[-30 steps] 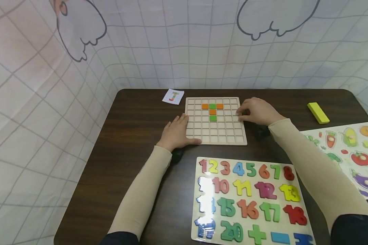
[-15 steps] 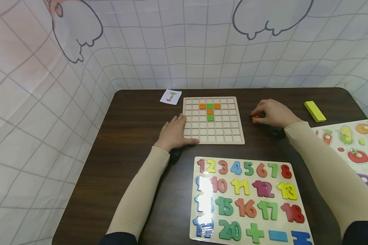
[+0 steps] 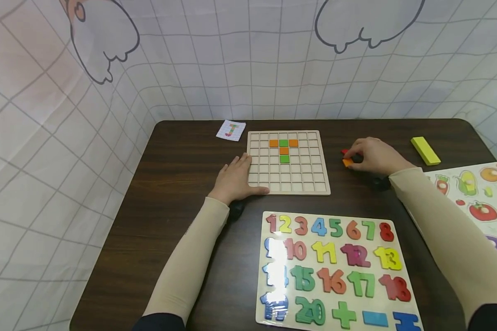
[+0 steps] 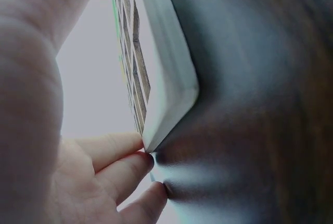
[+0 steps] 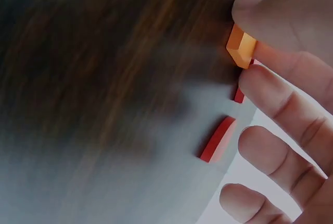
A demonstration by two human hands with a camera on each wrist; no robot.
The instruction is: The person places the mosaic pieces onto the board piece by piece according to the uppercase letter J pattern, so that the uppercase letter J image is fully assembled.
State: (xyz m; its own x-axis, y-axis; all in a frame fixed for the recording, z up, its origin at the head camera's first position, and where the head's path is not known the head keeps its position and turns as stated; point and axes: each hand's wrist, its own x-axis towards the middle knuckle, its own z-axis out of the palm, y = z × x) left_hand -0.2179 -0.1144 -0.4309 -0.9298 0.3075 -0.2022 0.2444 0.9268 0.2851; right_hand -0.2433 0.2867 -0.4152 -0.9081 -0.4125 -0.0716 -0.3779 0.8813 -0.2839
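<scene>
The wooden grid board (image 3: 287, 180) lies on the table, with orange and green square tiles (image 3: 284, 151) forming a T-like shape in it. My left hand (image 3: 235, 180) rests along the board's left edge, fingers straight, the thumb at the near edge; in the left wrist view its fingertips touch the board corner (image 4: 174, 91). Right of the board, my right hand (image 3: 374, 155) pinches an orange tile (image 5: 241, 49) at the table surface between thumb and index finger. Close to those fingers lie red pieces, one with a curved side (image 5: 217, 139). The palm hides part of the spot.
A small card with a coloured J (image 3: 231, 130) lies behind the board. The number puzzle board (image 3: 335, 266) is in front. At the right are a yellow block (image 3: 425, 151) and a vegetable picture board (image 3: 465, 202). A grid-patterned curtain (image 3: 232, 59) stands behind the table.
My right hand has moved right, away from the board's right edge, to the loose pieces, and now pinches an orange tile. The left hand stays on the board.
</scene>
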